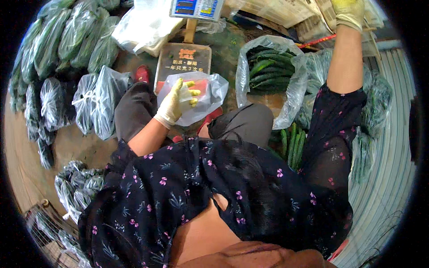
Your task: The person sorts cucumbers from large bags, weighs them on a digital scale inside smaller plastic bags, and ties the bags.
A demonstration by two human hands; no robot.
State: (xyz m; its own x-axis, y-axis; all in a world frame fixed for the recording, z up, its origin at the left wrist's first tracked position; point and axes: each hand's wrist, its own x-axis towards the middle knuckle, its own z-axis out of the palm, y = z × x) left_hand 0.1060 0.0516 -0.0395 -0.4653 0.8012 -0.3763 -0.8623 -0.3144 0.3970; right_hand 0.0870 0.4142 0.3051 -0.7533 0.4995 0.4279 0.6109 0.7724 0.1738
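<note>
My left hand (172, 103), in a white glove with yellow-coated fingers, holds a clear plastic bag (213, 89) above the platform of a scale (184, 58). The bag looks empty, and something red shows through it. Far out to the right, my gloved right hand (349, 12) is raised at the upper edge beside cardboard (315, 20); its fingers are mostly cut off, so I cannot see what it touches. Between my arms, dark green cucumbers (270, 69) lie in an open, plastic-lined container (292, 91).
Bagged green vegetables (49, 42) are piled at the left, with more bundles (100, 105) by my knee. A white plastic stack (147, 29) lies beside the scale's display (196, 8). Loose cucumbers (293, 145) rest by my right thigh. Corrugated metal (386, 152) borders the right.
</note>
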